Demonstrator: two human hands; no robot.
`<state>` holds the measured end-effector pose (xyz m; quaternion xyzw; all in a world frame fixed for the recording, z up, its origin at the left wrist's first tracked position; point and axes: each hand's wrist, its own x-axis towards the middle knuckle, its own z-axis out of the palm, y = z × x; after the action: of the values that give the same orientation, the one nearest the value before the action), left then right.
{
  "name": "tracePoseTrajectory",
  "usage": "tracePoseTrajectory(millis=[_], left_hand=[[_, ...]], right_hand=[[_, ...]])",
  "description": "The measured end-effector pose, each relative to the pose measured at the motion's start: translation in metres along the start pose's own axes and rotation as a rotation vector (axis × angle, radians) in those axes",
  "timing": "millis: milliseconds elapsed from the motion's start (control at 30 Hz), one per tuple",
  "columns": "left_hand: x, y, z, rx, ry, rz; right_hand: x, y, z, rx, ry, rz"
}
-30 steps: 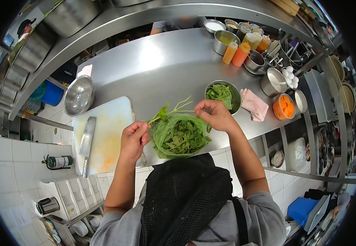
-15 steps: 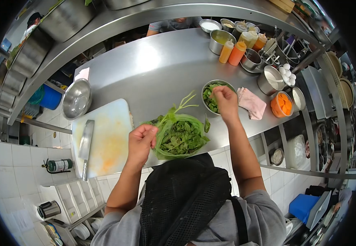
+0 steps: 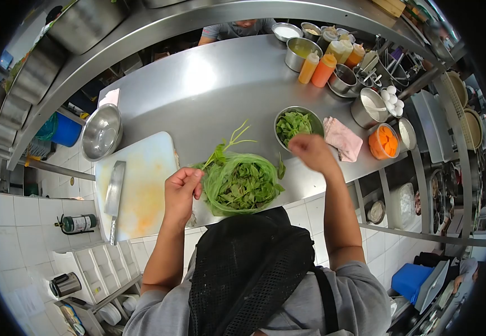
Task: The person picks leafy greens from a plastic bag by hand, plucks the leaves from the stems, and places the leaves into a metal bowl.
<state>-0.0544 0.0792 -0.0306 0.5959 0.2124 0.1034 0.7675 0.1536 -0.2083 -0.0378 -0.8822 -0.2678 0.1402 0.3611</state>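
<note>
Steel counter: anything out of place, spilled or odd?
A stray leaf sits outside the green bag, by its right rim. Orange stains mark the cutting board, likely food residue. No spilled liquid visible.

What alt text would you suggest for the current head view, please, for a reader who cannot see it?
A person's left hand holds a leafy sprig by an open green bag of leaves on a steel counter; the right hand is near a metal bowl of greens. At left, a knife lies on a cutting board.
</note>
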Motion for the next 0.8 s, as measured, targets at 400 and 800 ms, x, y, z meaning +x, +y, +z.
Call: tracePoseTrajectory(millis=[400,800], left_hand=[[-0.003,-0.002,0.002,0.063,-0.028,-0.049],[0.000,-0.002,0.014,0.150,-0.074,-0.045]], right_hand=[[-0.027,0.025,0.073,-0.267,-0.030,0.076],[-0.023,-0.079,0.010,-0.019,0.395,-0.550]])
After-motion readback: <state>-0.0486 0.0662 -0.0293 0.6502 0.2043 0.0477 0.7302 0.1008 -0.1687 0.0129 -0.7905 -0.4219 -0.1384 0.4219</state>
